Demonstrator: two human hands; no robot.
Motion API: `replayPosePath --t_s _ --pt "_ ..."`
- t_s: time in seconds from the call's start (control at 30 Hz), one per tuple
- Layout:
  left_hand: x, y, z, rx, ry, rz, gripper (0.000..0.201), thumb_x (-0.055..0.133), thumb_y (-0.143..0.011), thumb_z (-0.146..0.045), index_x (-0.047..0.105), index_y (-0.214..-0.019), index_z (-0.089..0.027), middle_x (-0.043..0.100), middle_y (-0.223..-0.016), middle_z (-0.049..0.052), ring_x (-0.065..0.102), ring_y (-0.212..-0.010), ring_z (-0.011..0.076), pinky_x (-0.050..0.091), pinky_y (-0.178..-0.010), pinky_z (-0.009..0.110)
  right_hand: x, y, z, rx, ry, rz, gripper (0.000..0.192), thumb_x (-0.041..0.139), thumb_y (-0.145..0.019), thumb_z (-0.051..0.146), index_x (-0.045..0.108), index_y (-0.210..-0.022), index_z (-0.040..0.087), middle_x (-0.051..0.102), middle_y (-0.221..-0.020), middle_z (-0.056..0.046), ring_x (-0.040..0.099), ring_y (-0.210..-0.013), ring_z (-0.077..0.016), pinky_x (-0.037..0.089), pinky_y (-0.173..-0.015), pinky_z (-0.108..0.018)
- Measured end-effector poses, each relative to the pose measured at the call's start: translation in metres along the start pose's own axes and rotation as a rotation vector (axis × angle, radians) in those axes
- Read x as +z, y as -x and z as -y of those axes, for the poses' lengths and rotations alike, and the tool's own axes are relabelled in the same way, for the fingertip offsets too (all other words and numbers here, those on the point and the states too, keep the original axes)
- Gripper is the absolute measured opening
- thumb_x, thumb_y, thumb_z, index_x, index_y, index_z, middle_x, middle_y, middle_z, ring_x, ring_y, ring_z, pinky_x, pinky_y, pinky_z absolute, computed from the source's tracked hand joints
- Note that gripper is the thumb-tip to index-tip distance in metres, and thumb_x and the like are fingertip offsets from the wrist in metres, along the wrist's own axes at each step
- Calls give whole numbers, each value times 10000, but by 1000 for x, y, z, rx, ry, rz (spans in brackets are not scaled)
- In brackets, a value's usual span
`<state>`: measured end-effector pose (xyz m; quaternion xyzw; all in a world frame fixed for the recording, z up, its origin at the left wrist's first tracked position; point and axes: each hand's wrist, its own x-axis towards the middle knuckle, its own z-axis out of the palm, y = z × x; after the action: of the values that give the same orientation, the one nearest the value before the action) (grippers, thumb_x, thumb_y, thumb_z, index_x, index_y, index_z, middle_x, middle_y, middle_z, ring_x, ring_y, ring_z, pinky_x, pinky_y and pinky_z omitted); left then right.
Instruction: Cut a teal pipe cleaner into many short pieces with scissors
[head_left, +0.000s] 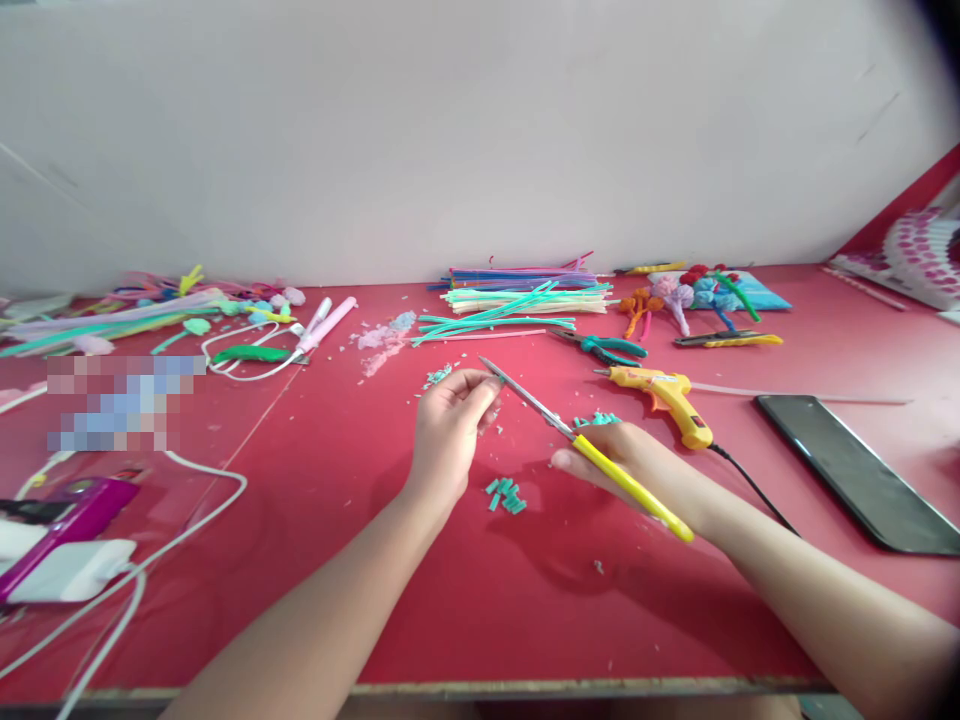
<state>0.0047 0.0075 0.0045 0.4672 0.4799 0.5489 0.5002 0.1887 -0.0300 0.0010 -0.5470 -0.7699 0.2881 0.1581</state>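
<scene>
Yellow-handled scissors (589, 454), gripped by the right hand (619, 442), reach left to a teal piece (501, 380) the left hand (448, 415) pinches, teal snippets (509, 493) lying nearer on the counter (315, 480).

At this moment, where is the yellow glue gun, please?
In the head view, the yellow glue gun lies on the red table, right of centre, just below the teal-handled pliers and left of the dark phone.

The flat red worktop (300, 480) carries short cut teal pieces (508, 492), long thin multicoloured stems (525, 298), teal-handled metal pliers (604, 347), a yellow plastic glue gun (671, 395) and a black rectangular phone (855, 470).
</scene>
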Motion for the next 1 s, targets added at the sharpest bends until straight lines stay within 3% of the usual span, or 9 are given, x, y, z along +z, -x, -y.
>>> replayPosePath --t_s 0.27,0.43,0.67,0.83,0.93,1.0 --pt "0 0 0 20 44 10 122 591 -673 -272 574 -671 -150 509 -542 -33 414 -464 44 286 -417 156 4 -3 1 87 -24 -20 437 423 -728 569 407 -531 179 314 -478 47 267 -447 -64 211 -427 -218" --pt "-1 1 2 -16 60 38 161 618 -654 -304 592 -690 -149 525 -568 -23 433 -474 52 315 -432 168 5 -6 -3 161 -90 -108 386 472 -694 536 434 -550 180 324 -455 53 280 -399 -58 174 -389 -216" --pt "7 7 15 -168 -115 386 202 580 -690 -352 598 -689 -151 532 -559 -9 442 -460 70 318 -433 198 4 -10 -10 175 -232 -227 257 488 -696 429 492 -679 173 467 -538 32 353 -438 -73 220 -402 -215" --pt "14 15 23 -195 -199 527 235 535 -724 -379 606 -731 -155 538 -587 6 442 -467 78 317 -440 205 5 -8 -3 97 -161 -215 211 482 -701 374 472 -645 171 426 -539 43 331 -490 -72 225 -427 -205" --pt "13 13 21 -182 -201 523 271 503 -742 -408 608 -736 -157 537 -597 11 445 -474 86 309 -438 209 1 -8 -2 92 -99 -243 224 483 -696 377 437 -608 175 385 -513 52 311 -483 -67 218 -423 -197" --pt "9 6 20 -106 -253 445 304 471 -758 -430 610 -716 -163 526 -576 5 437 -473 92 300 -442 214 -5 -9 -8 132 -25 -283 222 473 -698 358 413 -581 179 372 -495 52 304 -462 -64 209 -419 -198"
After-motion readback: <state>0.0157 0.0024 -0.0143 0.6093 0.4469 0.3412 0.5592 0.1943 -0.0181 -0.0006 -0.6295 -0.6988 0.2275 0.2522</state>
